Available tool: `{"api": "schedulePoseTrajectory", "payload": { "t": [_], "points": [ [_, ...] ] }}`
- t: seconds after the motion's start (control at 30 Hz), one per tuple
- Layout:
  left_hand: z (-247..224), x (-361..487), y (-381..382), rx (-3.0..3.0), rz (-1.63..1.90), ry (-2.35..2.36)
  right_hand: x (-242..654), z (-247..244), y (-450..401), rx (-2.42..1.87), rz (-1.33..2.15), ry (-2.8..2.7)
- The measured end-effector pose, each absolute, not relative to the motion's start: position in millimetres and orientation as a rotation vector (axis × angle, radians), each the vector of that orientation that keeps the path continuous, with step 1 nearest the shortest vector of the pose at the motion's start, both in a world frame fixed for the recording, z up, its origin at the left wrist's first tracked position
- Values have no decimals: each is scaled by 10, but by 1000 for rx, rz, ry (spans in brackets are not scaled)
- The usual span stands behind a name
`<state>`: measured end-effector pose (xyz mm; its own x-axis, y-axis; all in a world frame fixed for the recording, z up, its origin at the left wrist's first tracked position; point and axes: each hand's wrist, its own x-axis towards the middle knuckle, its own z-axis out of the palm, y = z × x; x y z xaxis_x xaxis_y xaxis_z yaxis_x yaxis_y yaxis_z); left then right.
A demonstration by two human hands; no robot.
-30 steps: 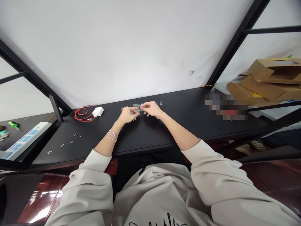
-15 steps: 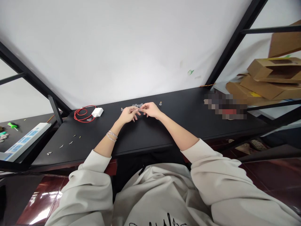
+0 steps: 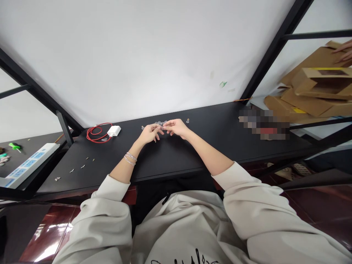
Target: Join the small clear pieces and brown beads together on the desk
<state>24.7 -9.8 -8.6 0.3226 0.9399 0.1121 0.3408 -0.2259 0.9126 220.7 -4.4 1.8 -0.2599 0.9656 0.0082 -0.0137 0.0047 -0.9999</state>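
Observation:
Over the back middle of the black table, my left hand and my right hand meet at their fingertips. Each one pinches at something small and clear between them, too small to make out. Just behind the fingers lies a group of clear small pieces. Another clear piece is beside my left hand. To the right of my right hand stands a small clear piece with a gold-coloured top.
A white charger with a red cable lies back left. Several tiny bits are front left, near a power strip. Cardboard boxes pile up at right, where another person's hand shows. Black frame bars flank the table.
At the far right another person's hand has come into view and a cardboard flap has shifted. My two hands have hardly moved.

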Motion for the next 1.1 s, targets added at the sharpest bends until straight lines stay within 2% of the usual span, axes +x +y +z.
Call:
{"api": "schedulePoseTrajectory", "payload": {
  "t": [0.77,1.1],
  "points": [
    [-56,232,-109,1700,768,1167,2207,-13,-38,-1070,1392,-1417],
    [-40,198,-121,1747,708,1060,2180,-5,-100,-938,1444,-1516]
  ]
}}
